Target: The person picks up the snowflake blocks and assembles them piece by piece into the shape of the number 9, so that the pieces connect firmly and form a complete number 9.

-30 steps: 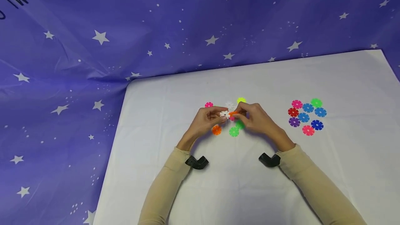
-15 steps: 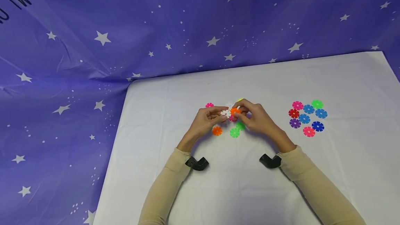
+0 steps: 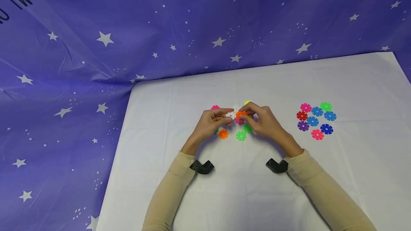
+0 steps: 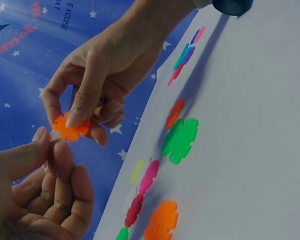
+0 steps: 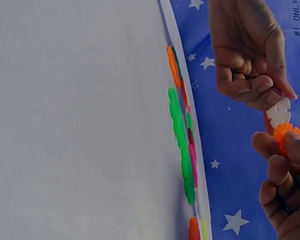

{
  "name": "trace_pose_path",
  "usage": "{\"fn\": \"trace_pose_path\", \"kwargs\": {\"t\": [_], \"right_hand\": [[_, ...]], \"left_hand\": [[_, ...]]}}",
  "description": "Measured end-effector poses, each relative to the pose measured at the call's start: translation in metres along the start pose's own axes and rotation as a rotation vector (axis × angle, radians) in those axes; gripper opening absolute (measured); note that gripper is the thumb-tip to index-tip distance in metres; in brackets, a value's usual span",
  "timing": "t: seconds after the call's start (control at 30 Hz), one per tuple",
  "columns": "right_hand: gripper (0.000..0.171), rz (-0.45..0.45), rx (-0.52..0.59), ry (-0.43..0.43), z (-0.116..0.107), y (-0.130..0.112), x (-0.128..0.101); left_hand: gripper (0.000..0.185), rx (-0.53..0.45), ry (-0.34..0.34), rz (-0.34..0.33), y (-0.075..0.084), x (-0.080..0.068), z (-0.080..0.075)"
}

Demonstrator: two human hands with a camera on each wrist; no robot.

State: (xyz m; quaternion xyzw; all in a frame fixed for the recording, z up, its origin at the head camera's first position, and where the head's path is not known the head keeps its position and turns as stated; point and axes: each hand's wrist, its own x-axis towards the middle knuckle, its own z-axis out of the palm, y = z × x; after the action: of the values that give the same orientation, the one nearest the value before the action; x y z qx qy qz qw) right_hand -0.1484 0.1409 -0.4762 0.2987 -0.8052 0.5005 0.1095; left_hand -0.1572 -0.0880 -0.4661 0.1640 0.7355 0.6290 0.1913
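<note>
My left hand point(image 3: 210, 122) pinches a white notched flower-shaped disc point(image 5: 280, 112) between thumb and fingers. My right hand point(image 3: 264, 118) has an orange notched disc point(image 4: 72, 129) pinched between thumb and index finger. The two discs meet edge to edge above the table, as the right wrist view shows. Below the hands lie loose discs, among them an orange one point(image 3: 223, 134), a light green one point(image 3: 241, 136) and a pink one point(image 3: 215, 107). Fingers cover parts of both held discs, and the hands partly hide other pieces beneath.
On the right of the white-covered table point(image 3: 205, 202) lies a second group of discs, including a red one point(image 3: 302, 116), a purple one point(image 3: 303, 126) and a dark blue one point(image 3: 326, 129). A purple star-patterned cloth point(image 3: 179, 24) hangs behind the table.
The orange disc, seen nearly edge-on a second ago, has turned in my right hand and shows more of its face. The white disc has tilted flatter. Both hands stay nearly in place.
</note>
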Motion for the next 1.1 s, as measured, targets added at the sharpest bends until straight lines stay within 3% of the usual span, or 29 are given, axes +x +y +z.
{"fn": "trace_pose_path", "kwargs": {"t": [0.27,0.57,0.97,1.1], "right_hand": [[0.022,-0.027,0.030,0.031,0.003,0.002,0.000],[0.019,-0.053,-0.015,0.084,0.010,0.001,0.000],[0.018,-0.033,0.000,0.092,0.011,0.000,0.000],[0.017,0.010,0.009,0.036,0.008,0.000,-0.002]], "left_hand": [[0.038,-0.020,-0.043,-0.043,0.027,-0.008,-0.001],[0.036,-0.072,-0.020,-0.058,0.001,0.000,0.002],[0.033,-0.075,-0.022,-0.022,-0.001,0.002,0.006],[0.034,-0.078,-0.016,-0.024,-0.003,0.002,0.007]]}}
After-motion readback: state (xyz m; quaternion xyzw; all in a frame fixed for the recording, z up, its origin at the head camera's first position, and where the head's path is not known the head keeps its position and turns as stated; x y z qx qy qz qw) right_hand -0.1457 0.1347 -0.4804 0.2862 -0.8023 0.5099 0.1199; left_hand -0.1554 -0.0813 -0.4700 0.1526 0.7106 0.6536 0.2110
